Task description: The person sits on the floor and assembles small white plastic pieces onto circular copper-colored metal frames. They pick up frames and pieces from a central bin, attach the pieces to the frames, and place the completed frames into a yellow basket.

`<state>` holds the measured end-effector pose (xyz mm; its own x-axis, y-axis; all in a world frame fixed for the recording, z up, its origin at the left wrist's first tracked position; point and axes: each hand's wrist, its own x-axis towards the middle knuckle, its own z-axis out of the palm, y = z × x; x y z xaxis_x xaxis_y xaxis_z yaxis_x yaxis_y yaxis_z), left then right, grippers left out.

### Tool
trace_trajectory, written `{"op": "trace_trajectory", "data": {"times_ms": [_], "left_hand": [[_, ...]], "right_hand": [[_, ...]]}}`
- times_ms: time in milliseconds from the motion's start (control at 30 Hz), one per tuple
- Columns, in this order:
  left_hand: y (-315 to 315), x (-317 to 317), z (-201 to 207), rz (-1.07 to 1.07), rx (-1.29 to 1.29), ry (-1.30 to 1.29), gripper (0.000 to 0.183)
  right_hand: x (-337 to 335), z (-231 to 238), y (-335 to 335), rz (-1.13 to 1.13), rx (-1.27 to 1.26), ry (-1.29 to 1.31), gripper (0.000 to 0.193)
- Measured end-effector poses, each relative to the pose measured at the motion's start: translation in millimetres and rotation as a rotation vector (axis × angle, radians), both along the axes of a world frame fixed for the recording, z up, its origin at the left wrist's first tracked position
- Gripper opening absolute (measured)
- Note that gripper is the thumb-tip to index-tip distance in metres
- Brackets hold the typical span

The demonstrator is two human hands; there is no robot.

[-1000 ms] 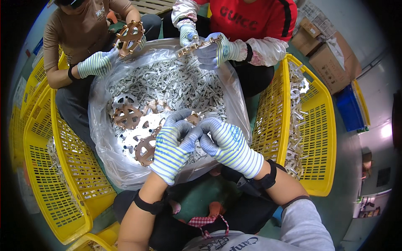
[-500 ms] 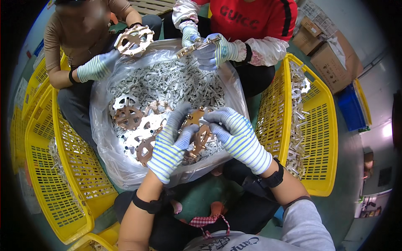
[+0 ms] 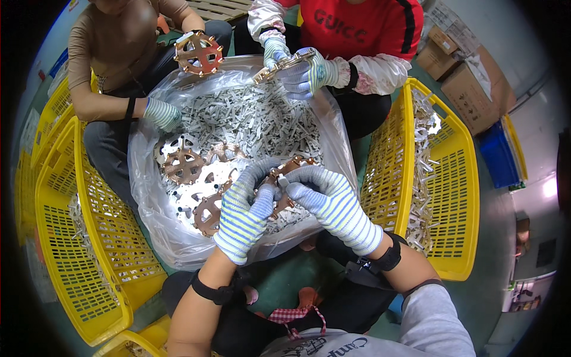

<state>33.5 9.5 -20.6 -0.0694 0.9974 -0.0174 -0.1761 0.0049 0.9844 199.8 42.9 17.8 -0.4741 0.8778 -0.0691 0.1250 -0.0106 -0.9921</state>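
Btwn L grip (image 3: 244,213), R grip (image 3: 338,208): brn disc (image 3: 283,206)

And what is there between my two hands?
In the head view, a copper-coloured round part and a small grey piece show between your left hand and right hand.

Workshop, with yellow baskets (image 3: 453,202) of parts (image 3: 421,199)

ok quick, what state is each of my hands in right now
Left hand: closed, holding the copper-coloured disc by its edge.
Right hand: closed, apparently pinching a small grey piece at the disc's edge.
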Motion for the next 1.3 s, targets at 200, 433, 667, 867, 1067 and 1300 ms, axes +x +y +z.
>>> {"op": "trace_trajectory", "data": {"times_ms": [200, 433, 667, 867, 1067, 1300], "left_hand": [[-4, -4, 3, 0.033, 0.088, 0.153, 0.035], [-1, -5, -4, 0.070, 0.195, 0.202, 0.033], [-5, -5, 4, 0.052, 0.187, 0.331, 0.045], [-2, -8, -2, 0.161, 0.447, 0.561, 0.045], [-1, -7, 7, 0.189, 0.443, 0.598, 0.041], [-3, -4, 6, 0.192, 0.450, 0.652, 0.038]], "right_hand": [[3, -10, 1, 0.024, 0.048, -0.041, 0.025], [2, -16, -3, 0.038, -0.027, 0.006, 0.029], [3, -27, -3, 0.042, 0.134, -0.046, 0.031], [-2, -20, -8, 0.037, 0.088, -0.048, 0.029], [-2, -15, -5, 0.105, 0.160, -0.086, 0.028], [-1, -32, -10, -0.010, 0.241, -0.112, 0.025]]}}
